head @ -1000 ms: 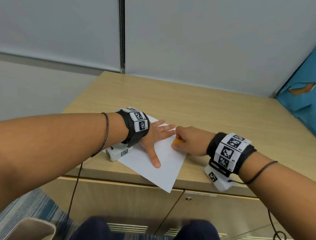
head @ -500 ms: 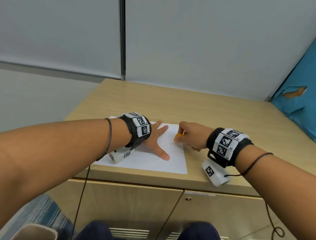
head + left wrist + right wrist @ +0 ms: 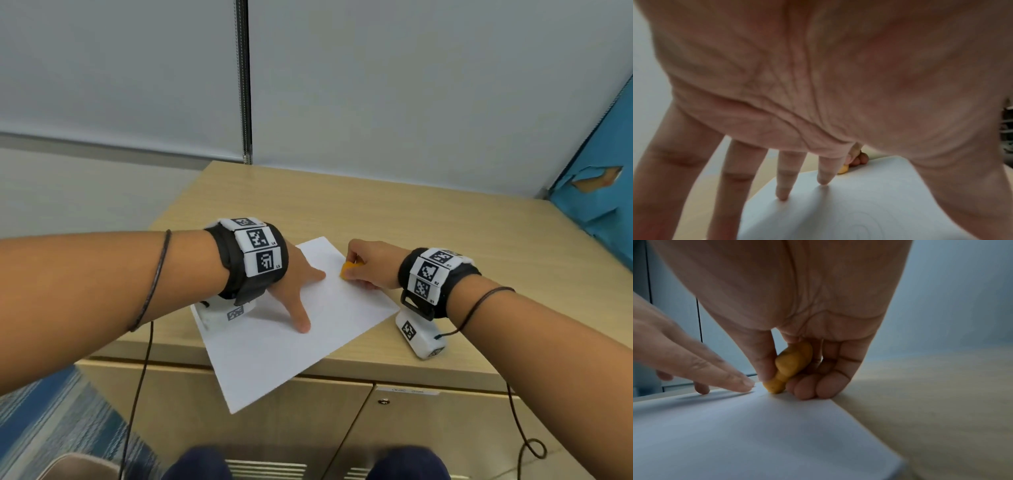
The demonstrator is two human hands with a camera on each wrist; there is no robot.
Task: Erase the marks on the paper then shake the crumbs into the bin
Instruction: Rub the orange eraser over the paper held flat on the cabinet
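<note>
On the light wooden bench [image 3: 394, 219], my left hand [image 3: 294, 277] lies flat with straight fingers pressing the white rectangular paper sheet [image 3: 291, 346], whose near corner overhangs the edge; my right hand [image 3: 371, 263] pinches a small orange eraser [image 3: 346, 270] against it.

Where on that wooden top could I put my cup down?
The pale wooden cabinet top shows bare wood behind both hands up to the grey wall, and to the right toward the blue panel. The front is crowded: the white paper sheet, left hand, and right hand pinching the orange eraser.
</note>
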